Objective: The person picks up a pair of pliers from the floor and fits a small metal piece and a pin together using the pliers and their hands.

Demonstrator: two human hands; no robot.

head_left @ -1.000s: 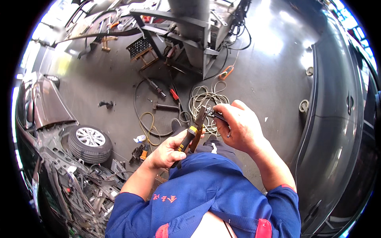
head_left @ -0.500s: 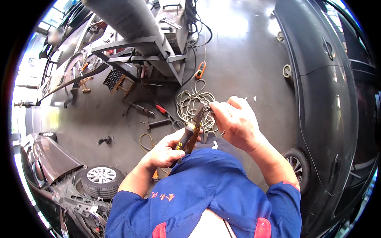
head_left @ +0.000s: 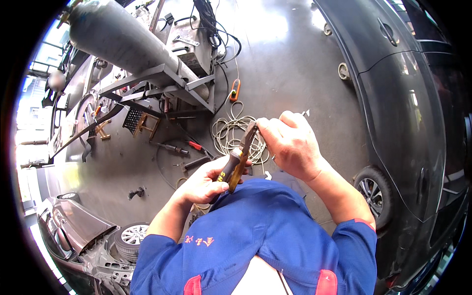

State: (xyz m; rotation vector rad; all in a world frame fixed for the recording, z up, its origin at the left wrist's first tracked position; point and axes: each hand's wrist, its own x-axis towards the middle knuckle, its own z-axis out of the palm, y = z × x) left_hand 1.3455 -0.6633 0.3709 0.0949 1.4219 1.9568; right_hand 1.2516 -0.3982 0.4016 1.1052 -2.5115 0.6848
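My left hand (head_left: 211,179) grips pliers (head_left: 235,163) with black and yellow handles, their jaws angled up and away from me. My right hand (head_left: 290,145) is pinched at the tip of the jaws; what sits between its fingers is small and mostly hidden by them. Below both hands is my blue work top. Beyond them, a pale coiled cable (head_left: 223,132) lies on the dark floor, with an orange plug-like device (head_left: 235,90) at its far end.
A gray cylinder (head_left: 110,29) rests in a metal frame (head_left: 187,87) at upper left, near stools and tools. A dark car (head_left: 403,123) stands along the right. A dismantled car (head_left: 73,226) with a loose wheel (head_left: 125,246) is at lower left.
The camera view has swung, so the frame, cable and cars sit differently. My hands have moved slightly up in view, and my right fingers now cover more of the small piece at the jaws.
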